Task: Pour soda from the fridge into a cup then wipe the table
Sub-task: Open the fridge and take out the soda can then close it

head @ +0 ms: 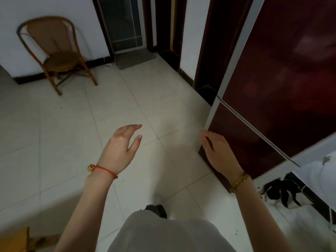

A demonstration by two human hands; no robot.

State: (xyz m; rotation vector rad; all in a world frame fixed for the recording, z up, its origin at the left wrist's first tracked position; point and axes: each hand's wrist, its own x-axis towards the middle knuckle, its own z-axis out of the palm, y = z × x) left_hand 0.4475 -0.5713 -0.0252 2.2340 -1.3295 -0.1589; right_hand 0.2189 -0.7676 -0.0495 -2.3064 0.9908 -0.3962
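Both doors of the dark red fridge (283, 73) at two o'clock are shut. The right hand (216, 151) reaches its lower door edge, fingers straight, grasping nothing; hook fingertips behind the edge and pull steadily. The left hand (121, 148) hangs relaxed, empty.

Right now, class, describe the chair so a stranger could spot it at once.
Start at the white wall in the far left corner, beyond the pale tiled floor. Against it stands the wooden chair. Its curved hoop back, round seat and splayed legs make it the room's only seat.

Bare tiled floor (127, 106) ahead, closed dark-red fridge (272, 88) blocking right, chair (58, 51) far left
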